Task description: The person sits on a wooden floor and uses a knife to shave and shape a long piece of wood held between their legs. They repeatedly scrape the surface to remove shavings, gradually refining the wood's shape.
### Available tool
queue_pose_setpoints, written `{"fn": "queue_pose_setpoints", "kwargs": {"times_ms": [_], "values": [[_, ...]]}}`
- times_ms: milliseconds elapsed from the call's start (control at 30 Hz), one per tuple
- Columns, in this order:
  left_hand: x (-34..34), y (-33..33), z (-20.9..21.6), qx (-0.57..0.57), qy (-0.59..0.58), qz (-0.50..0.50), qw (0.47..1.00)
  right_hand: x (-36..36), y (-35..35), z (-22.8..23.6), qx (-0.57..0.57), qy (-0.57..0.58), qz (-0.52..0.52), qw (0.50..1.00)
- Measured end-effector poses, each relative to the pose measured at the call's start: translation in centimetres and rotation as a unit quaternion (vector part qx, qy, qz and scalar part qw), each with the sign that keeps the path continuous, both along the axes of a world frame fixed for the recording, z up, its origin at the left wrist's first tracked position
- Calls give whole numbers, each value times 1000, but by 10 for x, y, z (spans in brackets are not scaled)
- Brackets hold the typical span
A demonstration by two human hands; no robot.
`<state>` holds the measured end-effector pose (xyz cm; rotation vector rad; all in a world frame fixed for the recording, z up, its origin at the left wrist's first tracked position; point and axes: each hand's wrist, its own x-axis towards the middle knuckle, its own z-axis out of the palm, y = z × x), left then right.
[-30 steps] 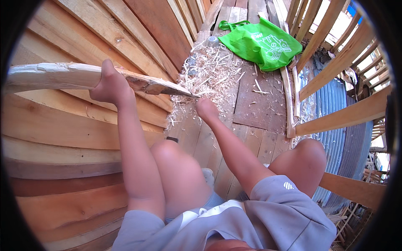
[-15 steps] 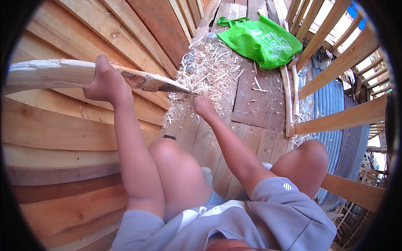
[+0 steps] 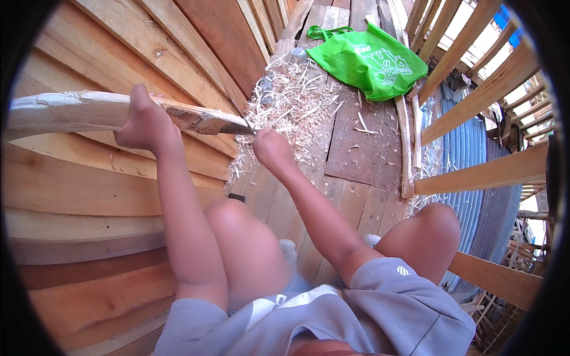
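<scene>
Pole (image 3: 65, 111): seemingly being shaved, right end
Left hand (image 3: 148, 123): clamped around it
Right hand (image 3: 274, 151): closed, apparently on blade (image 3: 247, 122)
Next stroke: likely wants steadiness

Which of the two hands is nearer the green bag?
The right hand, closed on a thin dark tool by the right end of the wooden piece, is nearer the green bag; the left hand grips that piece farther left.

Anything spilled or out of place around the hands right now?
Yes: pale wood shavings lie strewn across the floorboards beyond the right hand, a loose litter rather than a gathered pile. A green bag lies slumped flat beside them. Nothing else stands out.
</scene>
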<state>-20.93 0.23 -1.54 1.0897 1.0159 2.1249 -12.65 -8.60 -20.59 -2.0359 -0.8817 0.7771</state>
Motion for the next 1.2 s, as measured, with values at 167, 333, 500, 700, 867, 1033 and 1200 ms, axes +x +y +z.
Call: {"fn": "queue_pose_setpoints", "kwargs": {"times_ms": [167,333,500,700,867,1033,1200], "values": [[0,4,-2,-5,-6,7,1000,0,6,5,22,12,-7,1000],[-2,2,-4,11,18,10,1000,9,3,-43,-21,23,8,999],[1,-1,1,0,-4,12,1000,-10,2,35,0,52,13,999],[3,0,0,-4,7,3,1000,19,5,-49,-15,11,-2,1000],[-2,6,0,-2,11,1,1000,-5,5,3,-21,11,14,1000],[0,7,-7,-14,17,-9,1000,26,-2,-52,-50,53,-29,997],[-1,5,-1,5,21,-3,1000,14,7,-29,-45,-84,57,994]]}}
